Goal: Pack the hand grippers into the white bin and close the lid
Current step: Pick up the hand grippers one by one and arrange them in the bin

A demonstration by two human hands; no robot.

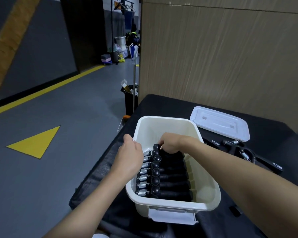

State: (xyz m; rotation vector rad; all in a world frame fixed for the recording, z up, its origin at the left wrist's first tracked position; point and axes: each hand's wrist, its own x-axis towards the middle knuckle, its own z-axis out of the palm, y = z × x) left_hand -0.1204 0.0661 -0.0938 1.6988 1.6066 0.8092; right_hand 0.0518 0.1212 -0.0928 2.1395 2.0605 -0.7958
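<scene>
The white bin (170, 127) is sitting open on the black table, holding a neat row of black hand grippers (172, 179) lying side by side, their silver springs pointing toward nine o'clock. At two o'clock from it, the white lid (220, 123) is lying flat, and at three o'clock loose hand grippers (248, 156) are lying on the table.

The one camera sits on my head and looks forward and steeply down, wide-angled, so straight lines bow near the edges. It is close over the bin (172, 202), which fills the lower centre of the frame, with both my forearms coming in from the bottom edge. The table (162, 103) runs to the lower right; floor fills the left, a wall the upper right.
</scene>
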